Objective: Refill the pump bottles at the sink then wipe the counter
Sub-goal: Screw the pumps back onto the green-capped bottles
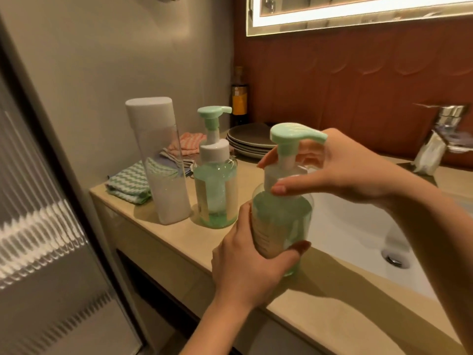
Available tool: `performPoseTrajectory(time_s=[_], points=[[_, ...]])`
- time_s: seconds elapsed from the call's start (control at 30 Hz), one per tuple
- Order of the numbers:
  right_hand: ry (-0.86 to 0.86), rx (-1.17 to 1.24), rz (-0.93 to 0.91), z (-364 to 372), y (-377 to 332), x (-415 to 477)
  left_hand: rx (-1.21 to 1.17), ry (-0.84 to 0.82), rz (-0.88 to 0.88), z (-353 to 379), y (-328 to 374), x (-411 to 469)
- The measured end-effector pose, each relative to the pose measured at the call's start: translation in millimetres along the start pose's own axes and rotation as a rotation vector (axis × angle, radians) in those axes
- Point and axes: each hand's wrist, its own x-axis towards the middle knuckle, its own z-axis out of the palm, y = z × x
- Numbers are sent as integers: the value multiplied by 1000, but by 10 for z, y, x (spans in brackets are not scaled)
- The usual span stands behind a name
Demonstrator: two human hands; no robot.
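Note:
A clear pump bottle with a green pump head is held above the counter's front edge beside the sink. My left hand grips its glass body from below. My right hand curls its fingers and thumb round the white collar under the pump head. A second pump bottle with the same green head stands on the counter to the left. Beside it stands a tall clear refill bottle with a white cap and whitish liquid low inside.
Folded striped cloths lie at the counter's back left, with stacked dark plates and a dark bottle behind. The white sink basin with its drain lies to the right, a chrome tap above it. A ribbed glass door stands at left.

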Motion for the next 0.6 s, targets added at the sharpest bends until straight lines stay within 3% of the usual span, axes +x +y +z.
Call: performPoseTrajectory(time_s=[0.2,0.33,0.6], points=[[-84,137,25,-37,78,-6,-5,0,10,3,-7,0],[-92,96,21,-61,68,-15,-7,-6,11,4,1,1],[284,-286,-1,157,12,38,-24,7,-8,13,-1,11]])
